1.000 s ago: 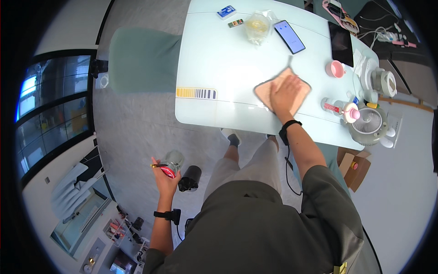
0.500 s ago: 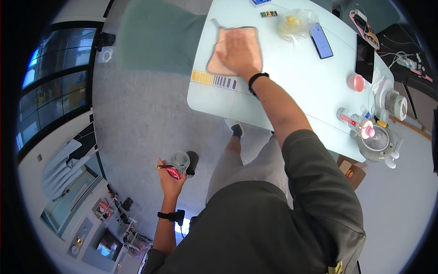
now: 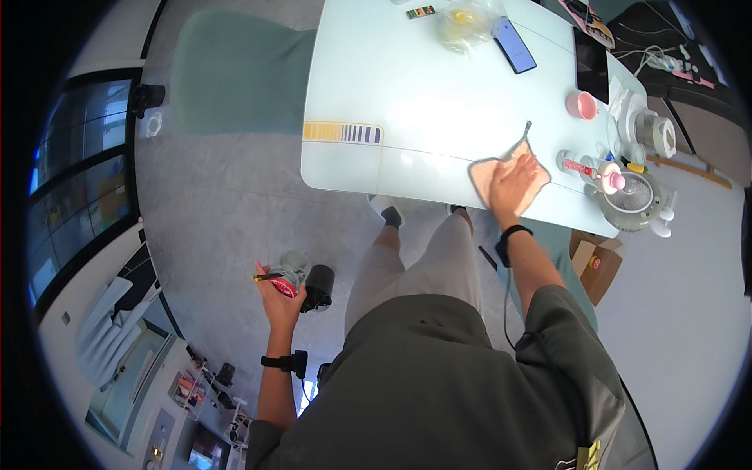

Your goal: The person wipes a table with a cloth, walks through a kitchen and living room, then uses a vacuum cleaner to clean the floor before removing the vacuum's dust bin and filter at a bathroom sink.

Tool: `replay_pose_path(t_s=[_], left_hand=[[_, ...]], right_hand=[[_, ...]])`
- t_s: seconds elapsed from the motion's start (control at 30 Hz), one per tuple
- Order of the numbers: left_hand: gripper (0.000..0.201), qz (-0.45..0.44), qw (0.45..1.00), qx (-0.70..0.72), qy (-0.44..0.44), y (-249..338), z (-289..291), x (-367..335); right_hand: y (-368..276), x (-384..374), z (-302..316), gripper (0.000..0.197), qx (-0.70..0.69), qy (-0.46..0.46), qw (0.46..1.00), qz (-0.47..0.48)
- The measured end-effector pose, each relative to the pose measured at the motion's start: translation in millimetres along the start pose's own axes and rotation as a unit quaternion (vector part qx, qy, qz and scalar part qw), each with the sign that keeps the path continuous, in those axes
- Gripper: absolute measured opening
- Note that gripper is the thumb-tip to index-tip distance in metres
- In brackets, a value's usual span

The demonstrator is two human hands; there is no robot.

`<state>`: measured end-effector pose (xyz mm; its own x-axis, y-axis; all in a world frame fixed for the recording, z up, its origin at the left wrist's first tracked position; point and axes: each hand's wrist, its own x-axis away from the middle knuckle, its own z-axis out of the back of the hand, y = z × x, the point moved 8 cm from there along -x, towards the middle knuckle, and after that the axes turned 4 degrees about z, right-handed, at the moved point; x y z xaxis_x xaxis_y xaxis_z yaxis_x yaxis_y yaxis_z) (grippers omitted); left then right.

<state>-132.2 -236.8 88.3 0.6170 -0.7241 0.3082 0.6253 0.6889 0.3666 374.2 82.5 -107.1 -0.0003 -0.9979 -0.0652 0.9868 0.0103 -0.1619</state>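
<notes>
My right hand (image 3: pixel 513 186) lies flat with its fingers stretched out on a peach cloth (image 3: pixel 482 177) with grey edging and a hanging loop, near the front edge of the white table (image 3: pixel 407 94). My left hand (image 3: pixel 280 308) is away from the table, low on the left, closed around a clear jar (image 3: pixel 295 262) with a round red part facing me. A thin dark stick with a yellowish end (image 3: pixel 265 277) lies across the same grip. Beside the jar is a black cylindrical container (image 3: pixel 319 287); whether my fingers also hold it, I cannot tell.
On the table are a phone (image 3: pixel 515 45), a clear plastic bag (image 3: pixel 466 25), a pink cup (image 3: pixel 581 105), a black tablet (image 3: pixel 591 63) and a clear bottle (image 3: pixel 576 164). A fan (image 3: pixel 630 196) stands by the right edge. A green chair (image 3: pixel 235 74) is at the left.
My right hand has moved with the cloth from the table's far left to its near right side. The view has shifted slightly; my left hand keeps its grip on the jar.
</notes>
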Motion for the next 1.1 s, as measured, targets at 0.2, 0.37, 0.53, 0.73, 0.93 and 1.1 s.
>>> replay_pose_path(t_s=[0.2, 0.37, 0.53, 0.73, 0.93, 1.1], left_hand=[[0.118, -0.003, 1.0, -0.007, -0.007, -8, -1, -1], [0.118, -0.009, 1.0, 0.008, -0.004, -5, -3, -5], [0.118, -0.019, 1.0, -0.01, 0.022, -13, 4, -6], [0.12, -0.019, 1.0, 0.005, 0.012, -20, 14, -29], [0.12, 0.022, 0.999, -0.014, 0.021, -22, 30, -34], [0.119, 0.032, 0.998, -0.041, 0.033, -9, 44, -38]], right_hand=[[-254, -16, 9, 0.073, -0.065, -0.011, 0.972, 0.226], [-349, 6, 3, 0.071, -0.145, -0.04, 0.895, 0.421], [-234, 24, -38, 0.073, -0.199, -0.176, 0.911, 0.314], [-41, -26, -10, 0.078, -0.031, 0.013, 0.999, 0.032], [-214, -83, -11, 0.08, 0.008, -0.032, 0.984, 0.175], [-300, -184, -32, 0.082, -0.109, 0.03, 0.969, 0.22]])
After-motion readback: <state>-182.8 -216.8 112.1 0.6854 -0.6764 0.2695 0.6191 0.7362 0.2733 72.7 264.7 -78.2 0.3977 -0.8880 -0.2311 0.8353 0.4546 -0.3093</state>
